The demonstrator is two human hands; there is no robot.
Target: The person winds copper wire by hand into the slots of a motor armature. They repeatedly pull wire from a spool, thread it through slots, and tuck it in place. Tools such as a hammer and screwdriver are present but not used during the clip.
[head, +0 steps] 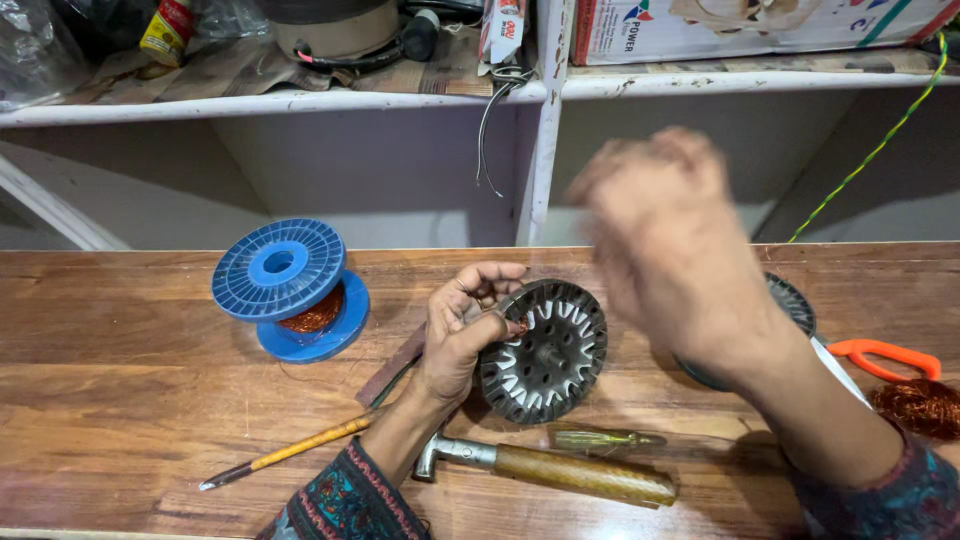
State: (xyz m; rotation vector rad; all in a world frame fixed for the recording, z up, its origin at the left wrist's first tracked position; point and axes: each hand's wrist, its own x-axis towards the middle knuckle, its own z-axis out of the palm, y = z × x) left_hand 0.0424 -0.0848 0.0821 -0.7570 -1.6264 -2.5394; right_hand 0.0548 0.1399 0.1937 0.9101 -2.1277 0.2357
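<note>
Hammer: wooden handle, lying on the wooden bench just nearer than the stator.
Yellow-handled tool: near-left of the stator, flat on the bench.
Left hand: fingers curled around the stator's left rim, holding it on edge.
Stator: round grey slotted metal core at the bench's middle, tilted, face toward the camera.
Right hand: raised above and right of the stator, motion-blurred; cannot tell how its fingers stand.
Orange-handled scissors: far right of the stator, beside a copper wire tangle.
Blue spool: left of the stator, copper wire on it.
</note>
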